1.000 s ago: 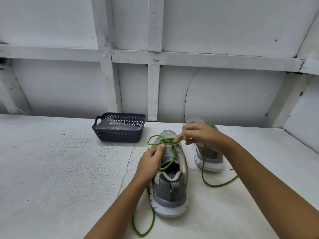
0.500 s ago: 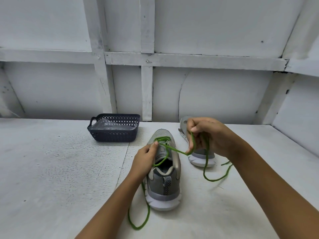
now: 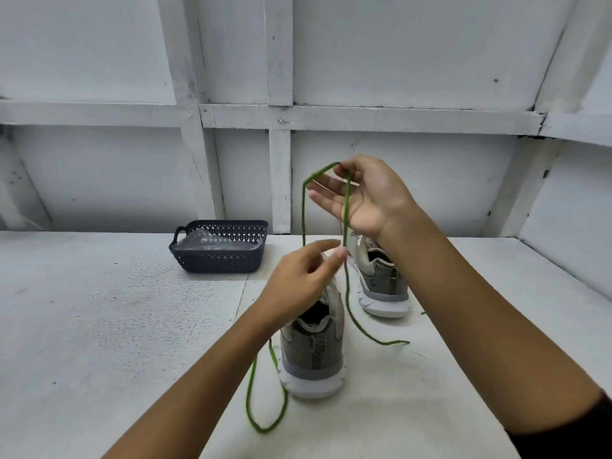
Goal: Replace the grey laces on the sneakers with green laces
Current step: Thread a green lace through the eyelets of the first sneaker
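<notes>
The green lace (image 3: 302, 213) is a thin, round cord. It hangs in a tall loop from the right hand (image 3: 364, 197), and two strands drop toward the near sneaker (image 3: 311, 359). One strand goes down behind the left hand (image 3: 298, 279). The other runs across the right palm, past the shoe, and ends on the table (image 3: 99, 326). One more loop of lace lies on the table to the left of the shoe's heel.

The right hand is held up high, palm facing in. It pinches the top of the loop with its thumb and first finger, and its other fingers are fairly straight. The left hand is lower, over the near sneaker. Its thumb and first finger reach to the strand; I cannot tell if they grip it.

The near sneaker is grey cloth with a thick white sole, heel toward us. The far sneaker (image 3: 381, 279) stands just behind it to the right.

A dark plastic basket (image 3: 218, 260) with small holes sits farther left. The table is white and rough. The wall (image 3: 430, 61) is white boards.
</notes>
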`<state>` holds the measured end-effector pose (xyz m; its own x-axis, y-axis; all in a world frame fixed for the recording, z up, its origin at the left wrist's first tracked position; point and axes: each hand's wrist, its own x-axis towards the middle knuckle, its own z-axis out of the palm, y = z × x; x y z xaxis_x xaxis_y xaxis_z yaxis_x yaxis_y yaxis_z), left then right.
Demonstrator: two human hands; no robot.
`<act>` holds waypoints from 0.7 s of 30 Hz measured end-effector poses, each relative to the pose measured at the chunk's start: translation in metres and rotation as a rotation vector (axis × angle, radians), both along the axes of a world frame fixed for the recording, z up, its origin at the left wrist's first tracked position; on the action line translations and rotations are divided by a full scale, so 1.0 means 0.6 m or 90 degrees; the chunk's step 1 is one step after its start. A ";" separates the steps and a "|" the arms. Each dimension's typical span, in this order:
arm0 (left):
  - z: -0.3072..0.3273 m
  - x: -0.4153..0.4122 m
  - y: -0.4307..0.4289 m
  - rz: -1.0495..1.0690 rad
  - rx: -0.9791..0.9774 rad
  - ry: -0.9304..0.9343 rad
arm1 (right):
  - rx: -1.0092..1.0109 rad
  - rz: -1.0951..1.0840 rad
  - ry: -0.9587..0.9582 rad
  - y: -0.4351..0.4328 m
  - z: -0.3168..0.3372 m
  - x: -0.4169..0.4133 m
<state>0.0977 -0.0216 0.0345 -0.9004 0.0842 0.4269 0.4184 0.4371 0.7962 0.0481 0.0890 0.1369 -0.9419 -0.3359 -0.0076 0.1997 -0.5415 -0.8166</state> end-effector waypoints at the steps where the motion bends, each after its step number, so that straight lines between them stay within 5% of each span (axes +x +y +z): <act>1: 0.006 0.000 0.007 -0.038 -0.025 -0.025 | -0.009 -0.010 -0.008 -0.008 0.004 -0.003; 7: 0.035 -0.022 -0.012 -0.132 0.190 -0.166 | 0.009 -0.026 -0.012 -0.006 -0.022 -0.025; 12: 0.080 -0.089 -0.062 -0.146 0.475 -0.237 | 0.251 0.147 0.018 0.010 -0.114 -0.033; 21: 0.125 -0.186 -0.107 -0.037 0.559 -0.272 | 0.213 0.176 0.087 0.019 -0.175 -0.011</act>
<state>-0.0136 -0.0857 0.1095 -0.9983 -0.0581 -0.0027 0.0205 -0.3954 0.9183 0.0415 0.1002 0.0317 -0.8169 -0.5753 -0.0408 0.1783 -0.1846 -0.9665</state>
